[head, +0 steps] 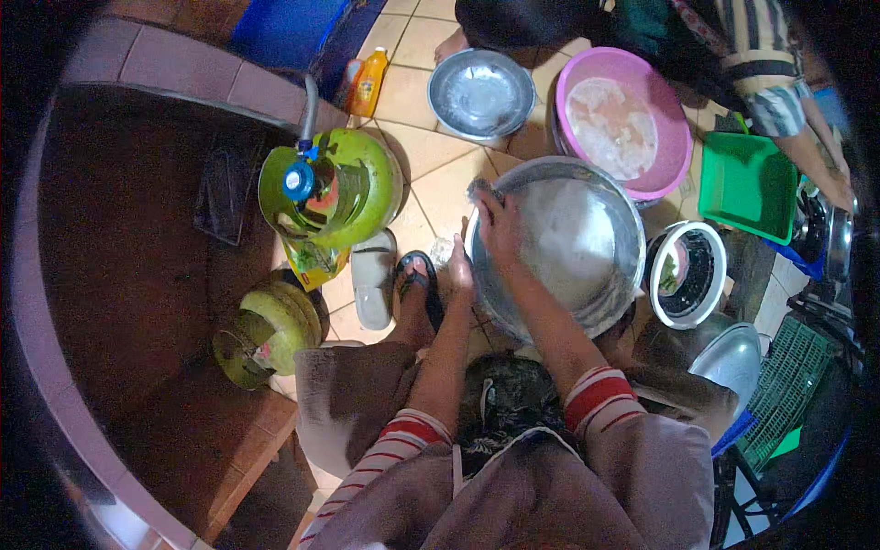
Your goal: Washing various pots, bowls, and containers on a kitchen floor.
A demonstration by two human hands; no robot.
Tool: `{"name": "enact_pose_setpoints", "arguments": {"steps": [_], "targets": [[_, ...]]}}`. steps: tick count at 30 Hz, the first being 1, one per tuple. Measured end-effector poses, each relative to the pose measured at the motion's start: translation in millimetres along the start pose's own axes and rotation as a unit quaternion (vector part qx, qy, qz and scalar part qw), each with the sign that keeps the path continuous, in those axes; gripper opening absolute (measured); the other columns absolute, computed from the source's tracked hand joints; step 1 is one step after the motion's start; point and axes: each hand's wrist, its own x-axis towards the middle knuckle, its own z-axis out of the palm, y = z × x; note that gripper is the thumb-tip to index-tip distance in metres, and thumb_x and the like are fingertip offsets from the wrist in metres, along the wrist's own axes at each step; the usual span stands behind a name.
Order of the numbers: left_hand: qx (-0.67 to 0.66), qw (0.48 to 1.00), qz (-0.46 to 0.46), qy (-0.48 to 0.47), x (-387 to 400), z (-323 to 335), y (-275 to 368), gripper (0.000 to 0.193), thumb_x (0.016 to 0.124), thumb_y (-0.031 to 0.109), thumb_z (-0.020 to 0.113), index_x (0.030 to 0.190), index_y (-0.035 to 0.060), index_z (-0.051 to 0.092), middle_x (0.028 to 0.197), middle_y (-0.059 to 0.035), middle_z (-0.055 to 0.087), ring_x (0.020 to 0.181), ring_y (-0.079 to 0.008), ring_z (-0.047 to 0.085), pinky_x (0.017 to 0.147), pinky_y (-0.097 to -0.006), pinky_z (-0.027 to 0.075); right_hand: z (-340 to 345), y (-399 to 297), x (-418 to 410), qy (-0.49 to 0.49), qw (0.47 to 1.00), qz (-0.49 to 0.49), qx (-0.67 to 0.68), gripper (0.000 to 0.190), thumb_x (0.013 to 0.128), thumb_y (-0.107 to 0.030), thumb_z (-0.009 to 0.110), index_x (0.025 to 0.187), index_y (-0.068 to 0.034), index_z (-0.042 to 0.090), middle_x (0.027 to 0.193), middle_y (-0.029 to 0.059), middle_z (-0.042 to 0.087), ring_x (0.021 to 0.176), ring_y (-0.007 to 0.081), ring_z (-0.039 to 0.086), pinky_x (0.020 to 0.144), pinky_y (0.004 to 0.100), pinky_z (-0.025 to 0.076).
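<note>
A large round metal basin (570, 240) stands in front of me, its inside facing up towards the camera. My left hand (460, 265) is at the basin's left rim, fingers stretched along its outer side. Over the upper left rim lies my right hand (498, 223), its fingers closed on a dark grey scouring pad (481, 190) that touches or nearly touches the rim. Beyond the basin is a pink plastic tub (670, 120) holding foamy, cloudy water. A smaller grey metal basin (481, 93) sits on the tiles at the top.
Green gas cylinders (371, 185) (295, 330) stand left, beside a tiled basin wall (185, 62). A yellow-orange bottle (371, 81) is at the top. To the right are a white-rimmed bucket (718, 275), a green tray (746, 182), a green crate (790, 385) and another person's arm (811, 161).
</note>
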Motion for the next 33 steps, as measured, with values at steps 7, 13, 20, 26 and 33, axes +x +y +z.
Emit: {"name": "enact_pose_setpoints", "arguments": {"steps": [7, 13, 20, 26, 33], "targets": [[0.407, 0.864, 0.295, -0.033, 23, 23, 20, 0.046, 0.090, 0.041, 0.045, 0.110, -0.0001, 0.052, 0.095, -0.0229, 0.060, 0.089, -0.0333, 0.057, 0.082, -0.0360, 0.043, -22, 19, -128, -0.221, 0.968, 0.117, -0.022, 0.039, 0.090, -0.027, 0.042, 0.127, -0.018, 0.047, 0.120, 0.0229, 0.047, 0.106, 0.0440, 0.048, 0.089, 0.0499, 0.042], [0.449, 0.820, 0.351, -0.052, 28, 31, 32, 0.039, 0.091, 0.032, 0.049, 0.113, 0.0005, 0.048, 0.092, -0.0221, 0.061, 0.086, -0.0327, 0.060, 0.076, -0.0368, 0.046, -94, 91, -154, -0.500, 0.832, 0.084, -0.224, 0.044, 0.092, -0.032, 0.037, 0.134, -0.017, 0.038, 0.135, 0.0248, 0.032, 0.112, 0.0396, 0.046, 0.093, 0.0479, 0.037], [0.431, 0.835, 0.341, -0.034, 33, 28, 23, 0.037, 0.090, 0.032, 0.052, 0.111, 0.0022, 0.054, 0.091, -0.0177, 0.063, 0.085, -0.0252, 0.061, 0.078, -0.0328, 0.045, -12, 68, -130, -0.305, 0.939, 0.154, -0.048, 0.040, 0.079, -0.024, 0.055, 0.114, -0.005, 0.050, 0.107, 0.0253, 0.054, 0.086, 0.0449, 0.054, 0.078, 0.0524, 0.043], [0.405, 0.890, 0.201, -0.060, 47, 17, 22, 0.048, 0.087, 0.042, 0.053, 0.117, 0.0048, 0.054, 0.106, -0.0177, 0.060, 0.097, -0.0241, 0.057, 0.085, -0.0316, 0.043, 60, 32, -36, 0.071, 0.959, 0.233, 0.144, 0.042, 0.089, -0.030, 0.039, 0.117, 0.000, 0.046, 0.118, 0.0293, 0.045, 0.108, 0.0447, 0.043, 0.090, 0.0478, 0.037], [0.411, 0.892, 0.187, -0.021, 35, 20, 24, 0.051, 0.084, 0.045, 0.056, 0.111, 0.0015, 0.056, 0.098, -0.0168, 0.061, 0.089, -0.0227, 0.058, 0.080, -0.0307, 0.044, -5, 6, -112, -0.190, 0.951, 0.189, 0.155, 0.035, 0.090, -0.031, 0.043, 0.110, -0.004, 0.049, 0.125, 0.0209, 0.044, 0.111, 0.0407, 0.042, 0.091, 0.0446, 0.036]]}}
